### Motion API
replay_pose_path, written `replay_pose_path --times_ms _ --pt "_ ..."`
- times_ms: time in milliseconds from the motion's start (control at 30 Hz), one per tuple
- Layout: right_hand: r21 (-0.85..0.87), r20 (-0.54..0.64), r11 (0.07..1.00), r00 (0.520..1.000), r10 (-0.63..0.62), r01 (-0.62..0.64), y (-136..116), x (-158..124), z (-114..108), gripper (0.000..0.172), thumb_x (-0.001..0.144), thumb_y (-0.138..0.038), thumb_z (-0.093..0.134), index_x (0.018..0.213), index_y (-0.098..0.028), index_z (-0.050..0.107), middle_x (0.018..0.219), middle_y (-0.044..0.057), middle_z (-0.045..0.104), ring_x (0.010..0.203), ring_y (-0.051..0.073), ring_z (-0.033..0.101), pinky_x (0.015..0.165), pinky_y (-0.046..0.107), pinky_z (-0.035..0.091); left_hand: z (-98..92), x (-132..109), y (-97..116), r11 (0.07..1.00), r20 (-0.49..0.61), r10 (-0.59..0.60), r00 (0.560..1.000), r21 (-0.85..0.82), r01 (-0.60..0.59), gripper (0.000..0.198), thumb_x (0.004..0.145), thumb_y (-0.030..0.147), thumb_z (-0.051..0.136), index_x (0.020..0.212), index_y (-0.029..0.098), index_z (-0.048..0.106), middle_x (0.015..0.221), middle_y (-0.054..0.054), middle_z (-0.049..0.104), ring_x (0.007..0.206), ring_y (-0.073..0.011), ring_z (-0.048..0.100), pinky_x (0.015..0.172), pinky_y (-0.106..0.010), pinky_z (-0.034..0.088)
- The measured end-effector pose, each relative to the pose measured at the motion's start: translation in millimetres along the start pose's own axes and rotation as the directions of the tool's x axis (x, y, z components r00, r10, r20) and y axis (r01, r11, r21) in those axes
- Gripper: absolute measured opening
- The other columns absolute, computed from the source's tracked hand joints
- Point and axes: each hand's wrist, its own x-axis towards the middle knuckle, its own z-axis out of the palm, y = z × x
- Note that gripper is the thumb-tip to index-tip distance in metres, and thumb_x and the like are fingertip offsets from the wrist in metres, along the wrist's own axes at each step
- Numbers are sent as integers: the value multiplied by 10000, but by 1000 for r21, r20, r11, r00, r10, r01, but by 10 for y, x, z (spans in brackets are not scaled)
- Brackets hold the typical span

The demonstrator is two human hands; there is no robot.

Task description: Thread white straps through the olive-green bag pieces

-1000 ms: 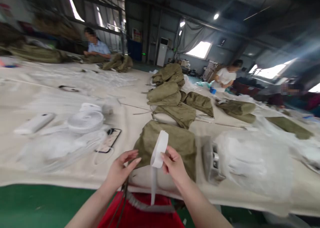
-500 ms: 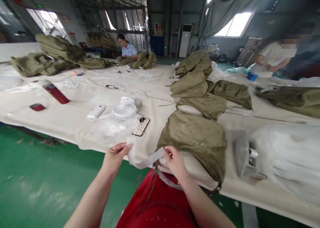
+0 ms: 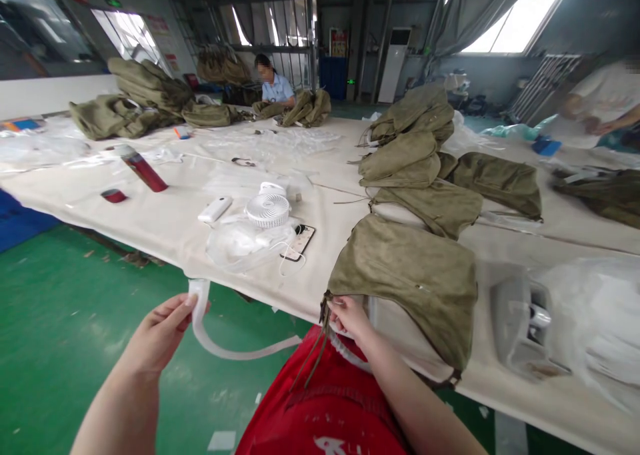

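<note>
Between the thumb and fingers of my left hand point(image 3: 163, 332) is one end of a long white strip point(image 3: 220, 354), out past the table's front edge. The strip hangs in a curve, its other end loose near my red apron point(image 3: 300, 402). My right hand point(image 3: 350, 315) is closed at the lower left corner of an olive canvas bag point(image 3: 410, 262), by its dangling cords point(image 3: 324, 308); its fingertips are partly hidden. The bag lies at the table's edge with its flap spread and something pale showing under it.
More olive bags point(image 3: 400, 162) lie behind. On the table point(image 3: 165, 225) are a white fan point(image 3: 269, 210), a phone point(image 3: 303, 242), a red flask point(image 3: 145, 168) and a grey box point(image 3: 515, 328). A person point(image 3: 275, 85) sits at the far side; another point(image 3: 607, 102) stands right.
My left hand has moved left and down with the white strip. My right hand has let go of the strip's other end and closed at the bag's corner. The view has shifted left.
</note>
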Motion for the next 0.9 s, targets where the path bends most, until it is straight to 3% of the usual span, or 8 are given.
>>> replay_pose_path --times_ms 167,233,300,367,533,667,733,900 --pt "84 198 986 972 125 -144 -95 -29 83 312 683 -350 687 574 -184 447 379 -109 383 291 23 255 315 166 111 332 -2 -97 997 218 -25 976 78 8 406 650 554 706 756 167 645 688 -29 664 644 -152 587 616 -233 458" --pt "107 370 962 908 195 -250 -136 -107 70 261 662 -301 708 596 -166 494 393 -112 384 304 15 219 329 172 86 483 11 -115 994 274 -55 960 106 26 396 688 566 665 723 175 609 593 6 590 521 -113 502 515 -209 399" --pt "156 527 941 831 178 -300 -190 -203 58 223 667 -315 724 675 -137 591 420 -107 402 322 12 220 343 179 97 620 21 -126 990 271 -96 958 128 63 392 687 562 666 737 181 587 570 32 533 475 -88 436 468 -191 339" --pt "234 571 933 815 95 -272 -252 -289 63 275 676 -354 743 793 -116 668 452 -90 444 354 15 274 365 178 147 745 21 -137 981 292 -139 946 171 92 393 684 556 671 763 180 588 608 30 529 505 -87 442 479 -184 332" --pt "497 393 857 915 -84 -135 -362 -370 132 280 642 -339 800 803 -139 691 699 2 648 507 41 490 467 168 340 1004 -45 -206 954 592 -116 798 290 -77 364 738 524 631 686 165 602 621 15 517 571 -100 427 534 -198 341" --pt "651 263 754 958 -117 -87 -380 -340 144 244 677 -337 784 796 -152 681 790 23 678 569 55 551 528 169 426 1104 -122 -258 949 711 -142 689 295 -108 335 771 487 613 708 161 649 638 -7 571 622 -123 473 609 -231 374" --pt "703 206 709 971 -121 -61 -383 -325 129 225 693 -334 775 790 -156 679 781 27 686 593 63 572 563 171 456 1104 -151 -262 954 724 -162 671 288 -80 325 773 479 616 714 163 663 635 -9 585 612 -122 478 607 -235 371" --pt "759 143 650 983 -112 -36 -392 -312 95 205 704 -324 769 792 -164 677 772 28 700 585 67 586 567 174 476 1026 -172 -243 963 703 -156 694 264 -52 325 783 467 614 696 156 652 638 -5 579 600 -107 456 586 -219 343"
